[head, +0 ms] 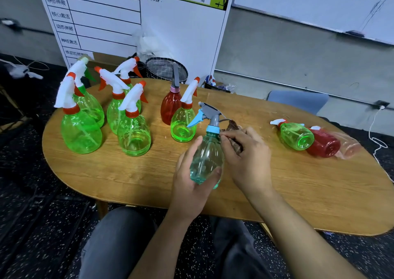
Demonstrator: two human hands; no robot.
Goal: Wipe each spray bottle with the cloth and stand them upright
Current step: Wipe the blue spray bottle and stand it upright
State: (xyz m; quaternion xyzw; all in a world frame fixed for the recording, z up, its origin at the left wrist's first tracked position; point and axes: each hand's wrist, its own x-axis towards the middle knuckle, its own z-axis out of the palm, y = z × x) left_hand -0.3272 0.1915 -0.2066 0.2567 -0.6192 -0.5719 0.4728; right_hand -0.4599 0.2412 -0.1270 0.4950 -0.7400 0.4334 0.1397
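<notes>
1. One teal spray bottle (206,159) is held above the near edge of the table (132,178). The left hand (191,184) curls round its belly, and the right hand (245,150) pinches a brown cloth (234,142) against its shoulder.
2. That smooth plastic could twist out of the left grip if the rubbing gets hard.
3. Its grey trigger head (210,111) sits close to the small green bottle (183,120); a careless swing might topple it into the red bottle (170,105) just beside.
4. Toward the right end, a green bottle (296,135), a red one (324,146) and a pale one (349,148) lie on their sides and may roll off the edge if the table is nudged.
</notes>
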